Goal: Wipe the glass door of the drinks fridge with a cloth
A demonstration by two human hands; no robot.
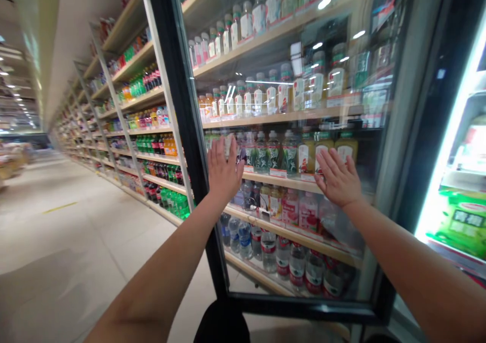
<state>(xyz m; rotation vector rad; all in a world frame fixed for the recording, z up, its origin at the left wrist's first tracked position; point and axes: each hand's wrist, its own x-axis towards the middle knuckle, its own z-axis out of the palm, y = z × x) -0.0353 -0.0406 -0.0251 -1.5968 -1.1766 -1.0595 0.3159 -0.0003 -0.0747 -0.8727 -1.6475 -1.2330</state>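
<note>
A black-framed glass door (304, 307) stands swung out in front of me. My left hand (224, 168) is raised near the door's left side, its palm toward the pane and fingers stretched out. Farther right, my right hand (339, 176) is up at about the same height, also flat with the fingers spread. Both hands hold nothing; whether the palms touch the glass I cannot tell. Through the pane show rows of drink bottles (271, 151) on wooden shelves, partly covered by my hands and reflections.
At the right edge is a lit cooler with a green package (461, 219) on its shelf. A long run of shelving (121, 110) filled with bottles recedes on the left beside a pale tiled floor (56, 252). My dark-clothed leg (222, 325) is below the door.
</note>
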